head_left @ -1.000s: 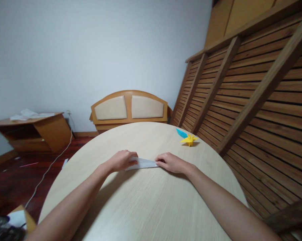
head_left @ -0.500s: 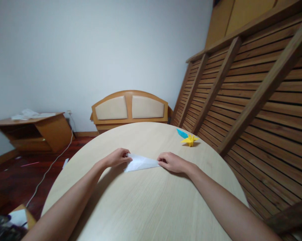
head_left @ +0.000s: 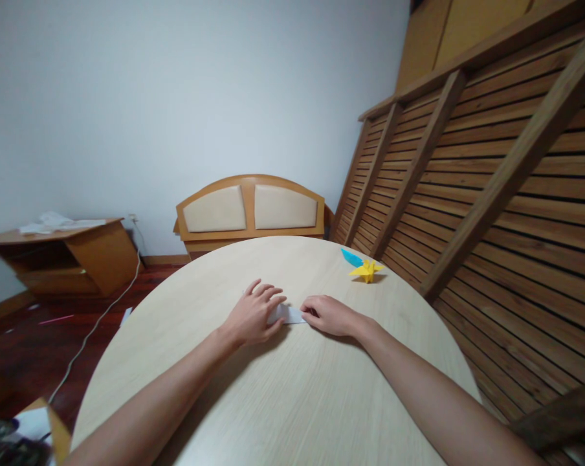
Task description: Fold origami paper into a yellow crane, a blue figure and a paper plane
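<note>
A folded white paper [head_left: 293, 315] lies on the round, light wooden table [head_left: 283, 401], mostly covered at its left part. Over that left part my left hand [head_left: 256, 314] is spread, fingers apart, the thumb close to the paper's near edge. My right hand [head_left: 329, 315] pinches the paper's narrow right end between thumb and fingers. Beyond my right hand stands a yellow folded paper bird [head_left: 367, 271], with a blue folded paper piece [head_left: 351, 257] just behind it to the left.
Slatted wooden panels [head_left: 467, 188] lean along the table's right side. A padded headboard [head_left: 251, 207] stands beyond the far edge. At left are a low wooden cabinet [head_left: 98, 255] and a cable [head_left: 98, 323] on the floor.
My left hand has let go of the paper's left end, opened, and moved right over the paper, hiding much of it. My right hand still pinches the right end, slightly further left.
</note>
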{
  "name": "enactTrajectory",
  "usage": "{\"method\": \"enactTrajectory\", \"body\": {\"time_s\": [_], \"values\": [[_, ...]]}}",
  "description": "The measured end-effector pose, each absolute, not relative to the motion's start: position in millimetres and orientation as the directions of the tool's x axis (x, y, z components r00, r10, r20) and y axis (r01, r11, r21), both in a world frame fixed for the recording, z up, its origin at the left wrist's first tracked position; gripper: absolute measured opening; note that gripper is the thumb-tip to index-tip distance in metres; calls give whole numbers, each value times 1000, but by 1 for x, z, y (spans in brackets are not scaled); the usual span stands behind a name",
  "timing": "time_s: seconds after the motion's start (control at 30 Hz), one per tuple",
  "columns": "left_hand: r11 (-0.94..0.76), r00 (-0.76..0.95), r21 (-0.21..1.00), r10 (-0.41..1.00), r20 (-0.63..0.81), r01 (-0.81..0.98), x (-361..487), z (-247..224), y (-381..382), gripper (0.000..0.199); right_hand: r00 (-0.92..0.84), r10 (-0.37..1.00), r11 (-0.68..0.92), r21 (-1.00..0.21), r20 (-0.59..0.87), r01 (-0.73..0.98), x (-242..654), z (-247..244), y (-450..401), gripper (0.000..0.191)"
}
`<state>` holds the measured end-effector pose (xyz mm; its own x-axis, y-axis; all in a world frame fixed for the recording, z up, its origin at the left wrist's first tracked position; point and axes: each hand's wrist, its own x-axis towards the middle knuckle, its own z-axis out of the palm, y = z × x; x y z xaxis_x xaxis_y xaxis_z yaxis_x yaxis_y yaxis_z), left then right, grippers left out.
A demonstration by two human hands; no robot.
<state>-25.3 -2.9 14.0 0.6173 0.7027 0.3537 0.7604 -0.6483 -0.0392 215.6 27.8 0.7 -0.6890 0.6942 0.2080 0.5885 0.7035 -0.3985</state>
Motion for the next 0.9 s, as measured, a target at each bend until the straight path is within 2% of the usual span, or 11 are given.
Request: {"method": "enactTrajectory", "body": {"time_s": [0.23, 0.47, 0.63, 0.7, 0.8, 0.9], "values": [[-609, 593, -13, 769, 238, 793, -18, 3, 6, 19, -692, 687, 713, -387, 220, 585, 210, -1, 25, 14], [-524, 511, 101, 850, 130, 846, -28, 18, 6, 22, -710, 676, 714, -412, 197, 566, 212, 8, 23, 19], [-491, 510, 283, 860, 5, 824, -37, 33, 3, 30, -722, 677, 677, -503, 141, 537, 214, 16, 17, 23], [-467, 507, 319, 860, -51, 824, -39, 33, 4, 31, -723, 683, 664, -504, 107, 552, 214, 15, 17, 22], [-466, 505, 299, 860, -68, 833, -41, 27, 6, 27, -718, 687, 677, -459, 113, 575, 213, 10, 19, 20], [-493, 510, 229, 860, -17, 839, -42, 20, 9, 22, -711, 686, 695, -430, 155, 577, 213, 6, 22, 17]]}}
